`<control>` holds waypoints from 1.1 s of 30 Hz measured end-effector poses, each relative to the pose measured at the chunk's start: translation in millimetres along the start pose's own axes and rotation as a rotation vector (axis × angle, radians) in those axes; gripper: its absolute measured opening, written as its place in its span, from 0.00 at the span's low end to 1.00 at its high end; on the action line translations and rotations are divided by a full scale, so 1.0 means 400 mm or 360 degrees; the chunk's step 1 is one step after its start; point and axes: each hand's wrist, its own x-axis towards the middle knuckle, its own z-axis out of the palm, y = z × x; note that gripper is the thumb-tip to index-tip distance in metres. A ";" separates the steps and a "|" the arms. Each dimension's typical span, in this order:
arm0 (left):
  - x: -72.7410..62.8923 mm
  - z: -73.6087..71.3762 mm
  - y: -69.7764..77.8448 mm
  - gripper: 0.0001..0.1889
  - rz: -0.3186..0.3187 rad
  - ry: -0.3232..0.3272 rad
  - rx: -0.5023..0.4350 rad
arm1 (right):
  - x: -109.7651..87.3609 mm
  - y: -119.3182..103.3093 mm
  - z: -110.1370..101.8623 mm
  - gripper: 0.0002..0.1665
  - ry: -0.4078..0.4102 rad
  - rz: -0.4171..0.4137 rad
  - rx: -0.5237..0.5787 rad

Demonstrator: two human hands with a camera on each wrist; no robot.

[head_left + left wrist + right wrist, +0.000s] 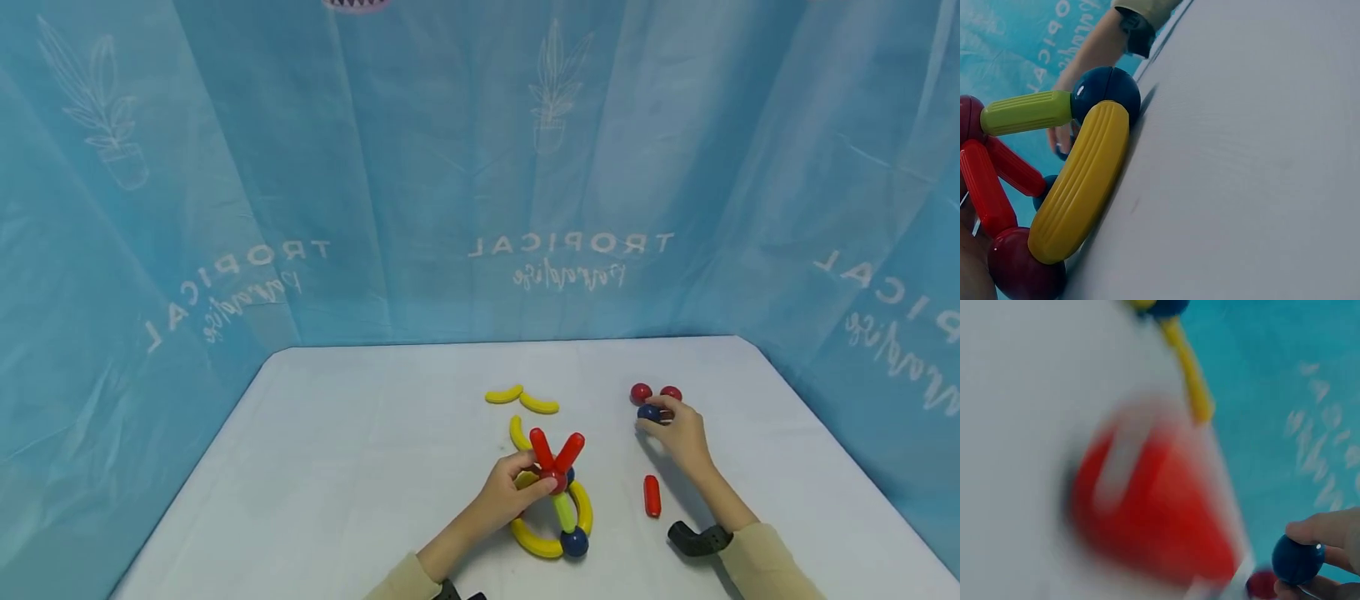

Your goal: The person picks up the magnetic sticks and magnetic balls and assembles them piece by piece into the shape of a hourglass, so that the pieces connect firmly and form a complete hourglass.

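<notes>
My left hand (501,493) grips a dark red ball (554,481) at the top of a ball-and-rod structure. Two red rods (568,451) stick up from that ball in a V, and a light green rod (1027,112) runs from it down to a blue ball (1107,94). Yellow curved rods (538,546) form the structure's ring at the table. Over at the right, my right hand (681,435) pinches a loose blue ball (1297,559) between thumb and fingers. Just beyond it lie two dark red balls (641,393).
A loose red rod (652,497) lies on the white table (360,442) between the hands, looming blurred in the right wrist view. Two yellow curved rods (540,404) lie beyond the structure, and another (517,433) sits close behind it. A blue curtain (420,167) surrounds the table.
</notes>
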 end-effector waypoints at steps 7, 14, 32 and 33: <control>0.010 -0.021 0.015 0.13 0.0073 0.0121 0.0065 | -0.015 -0.206 -0.001 0.25 -0.0207 0.0071 0.0409; 0.013 -0.027 0.045 0.15 0.0065 0.0179 0.0021 | -0.038 -0.364 0.020 0.22 -0.0426 -0.0170 0.0665; 0.017 -0.052 0.083 0.17 0.0030 0.0171 0.0068 | -0.037 -0.377 0.055 0.16 -0.0515 -0.0484 0.0573; 0.017 -0.055 0.089 0.21 0.0018 0.0161 0.0045 | -0.030 -0.365 0.051 0.15 -0.0475 -0.0449 0.0558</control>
